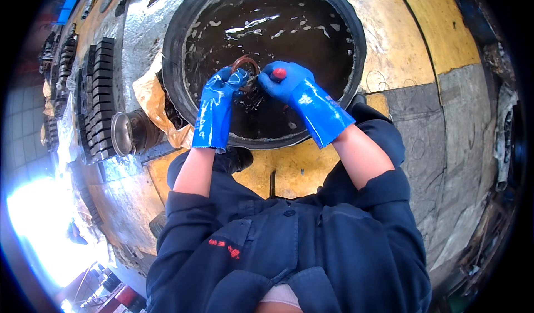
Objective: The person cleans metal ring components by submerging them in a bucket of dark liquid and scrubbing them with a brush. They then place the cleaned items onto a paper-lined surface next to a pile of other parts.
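Both of my hands wear long blue rubber gloves and are held over a round black tub (175, 46) of dark, murky liquid with foam flecks. My left hand (221, 88) is closed on a reddish-brown ring (246, 60), whose curved upper part shows above the fingers. Close beside it, my right hand (289, 82) is wrapped round a tool with a red handle (279, 74). Only the rounded end of that handle sticks out of the fist. The tool's working end is mostly hidden between the hands, near the ring, so its kind cannot be told.
Left of the tub lie crumpled brown paper (151, 93), a metal cylinder (123, 134) and rows of dark blocky metal parts (103, 99). Worn yellow floor plates (389, 29) and grey sheets (414, 129) surround it. My knees flank the tub's near side.
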Demonstrator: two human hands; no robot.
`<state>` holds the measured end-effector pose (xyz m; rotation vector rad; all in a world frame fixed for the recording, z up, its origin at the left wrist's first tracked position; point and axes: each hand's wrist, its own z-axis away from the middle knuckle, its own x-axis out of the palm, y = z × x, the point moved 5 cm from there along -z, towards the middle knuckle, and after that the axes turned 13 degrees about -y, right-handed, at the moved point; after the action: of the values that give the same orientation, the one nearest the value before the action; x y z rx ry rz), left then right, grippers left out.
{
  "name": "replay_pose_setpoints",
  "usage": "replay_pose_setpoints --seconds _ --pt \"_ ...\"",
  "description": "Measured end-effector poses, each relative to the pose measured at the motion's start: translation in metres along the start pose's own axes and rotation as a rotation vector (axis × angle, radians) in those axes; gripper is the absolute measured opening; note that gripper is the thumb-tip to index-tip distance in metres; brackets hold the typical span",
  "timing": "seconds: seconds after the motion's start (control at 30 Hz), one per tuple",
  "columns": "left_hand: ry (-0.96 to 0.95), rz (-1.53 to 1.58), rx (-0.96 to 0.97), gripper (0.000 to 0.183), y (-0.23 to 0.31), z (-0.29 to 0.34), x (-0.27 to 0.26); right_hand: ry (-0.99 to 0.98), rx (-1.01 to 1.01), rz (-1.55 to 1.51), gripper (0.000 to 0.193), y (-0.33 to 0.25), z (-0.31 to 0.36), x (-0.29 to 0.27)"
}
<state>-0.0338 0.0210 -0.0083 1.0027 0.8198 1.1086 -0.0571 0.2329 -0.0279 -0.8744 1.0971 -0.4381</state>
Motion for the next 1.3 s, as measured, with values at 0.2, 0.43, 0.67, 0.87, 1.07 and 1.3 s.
replay_pose_setpoints --seconds 0.2,0.43,0.67,0.87,1.07,1.3 --pt "-0.067 -0.033 -0.039 0.041 -0.004 -0.001 -0.005 -0.091 -0.120 0.466 0.026 -0.030 -0.002 -0.002" --pt "-0.072 -0.204 -0.030 0.036 0.002 0.000 0.005 -0.183 0.217 0.085 0.039 -0.002 0.003 0.002" --pt "0.106 -0.296 0.084 0.030 -0.002 -0.006 -0.016 -0.288 0.404 -0.291 0.055 0.025 0.008 -0.027" --pt "0.054 -0.358 0.101 0.039 0.015 -0.003 -0.017 0.250 0.418 0.121 0.053 0.009 0.016 -0.085" --pt "-0.083 -0.620 0.244 0.035 -0.001 -0.017 -0.020 0.123 -0.328 0.192 0.048 -0.015 0.003 -0.053" --pt "-0.197 -0.774 0.358 0.027 -0.007 -0.017 -0.006 -0.367 -0.098 0.323 0.040 -0.014 0.002 -0.037"
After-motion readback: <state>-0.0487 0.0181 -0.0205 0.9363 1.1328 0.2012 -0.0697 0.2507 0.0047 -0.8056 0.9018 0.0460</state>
